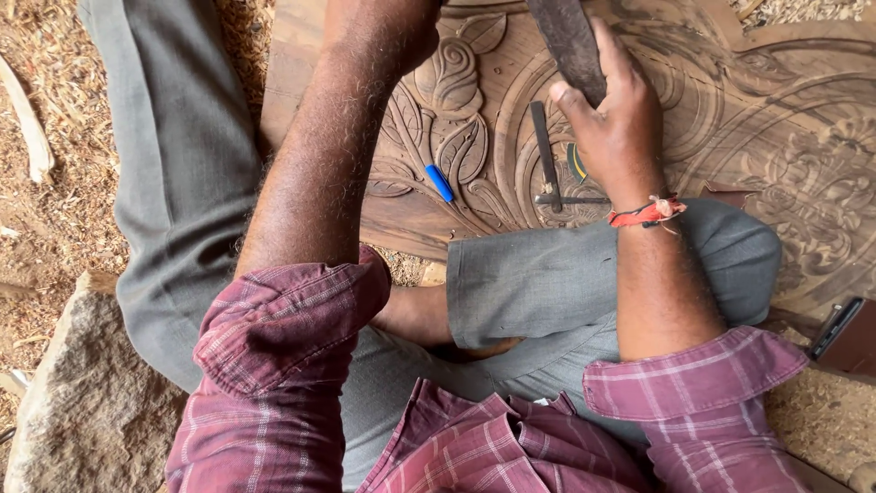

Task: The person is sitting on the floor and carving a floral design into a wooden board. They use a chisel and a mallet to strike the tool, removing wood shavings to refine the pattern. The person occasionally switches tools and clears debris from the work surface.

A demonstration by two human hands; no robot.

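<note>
A large carved wooden panel (776, 137) with leaf and flower relief lies in front of me. My right hand (616, 119) grips a dark wooden mallet (570, 41) above the carving; a red thread is tied around its wrist. My left hand (392, 23) reaches to the top edge of the view over the carved flower, and what it holds is cut off. A dark metal chisel (545, 151) and a thin metal tool (573, 199) lie on the panel under my right hand. A blue pen (439, 183) rests on the carving between my arms.
I sit cross-legged in grey trousers, one knee (712, 246) over the panel's edge. A big rough stone (87, 393) sits at lower left. Wood shavings (55, 183) cover the ground at left. A dark flat object (835, 327) lies at the right edge.
</note>
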